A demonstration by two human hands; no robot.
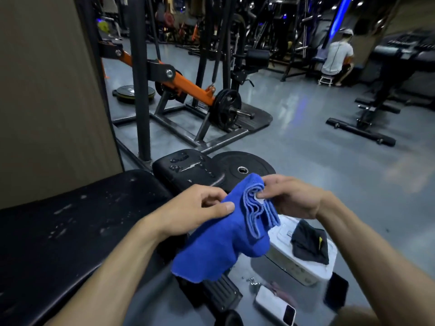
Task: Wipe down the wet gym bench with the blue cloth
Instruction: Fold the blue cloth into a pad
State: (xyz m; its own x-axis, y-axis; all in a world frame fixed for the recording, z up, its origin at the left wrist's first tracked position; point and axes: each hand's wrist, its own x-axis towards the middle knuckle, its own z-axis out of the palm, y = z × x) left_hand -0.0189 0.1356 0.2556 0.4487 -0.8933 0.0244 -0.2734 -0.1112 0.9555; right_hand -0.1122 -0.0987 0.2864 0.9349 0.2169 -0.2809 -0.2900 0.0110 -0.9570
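A tan wall panel (47,90) fills the left edge, and below it the long black pad of the bench (70,231) runs toward the viewer, its surface flecked with pale specks that may be droplets or wear; the blur makes it hard to tell. Just past it, the bench's smaller seat pad (186,165) shows clear beads and a streak of water on top. Behind stands an orange-armed plate-loaded machine (188,85) with a black weight plate (227,109) on its sleeve.

The left hand (195,208) pinches the blue cloth (221,241) between thumb and fingers at the cloth's upper left side. The cloth is held in the air, just beside the seat pad and not touching it, with its lower part hanging loose. The right hand (292,196) grips the cloth's bunched, folded edges from the right, fingertips pressed into the folds.

A black bumper plate (249,165) lies flat on the grey floor (306,149) beyond the hands. Below the right hand sits a white container (303,267) with a dark fabric item (310,241) on its lid. A white power bank (275,307) and a dark phone (336,292) lie nearby. Far right, a seated person (336,57) faces away.
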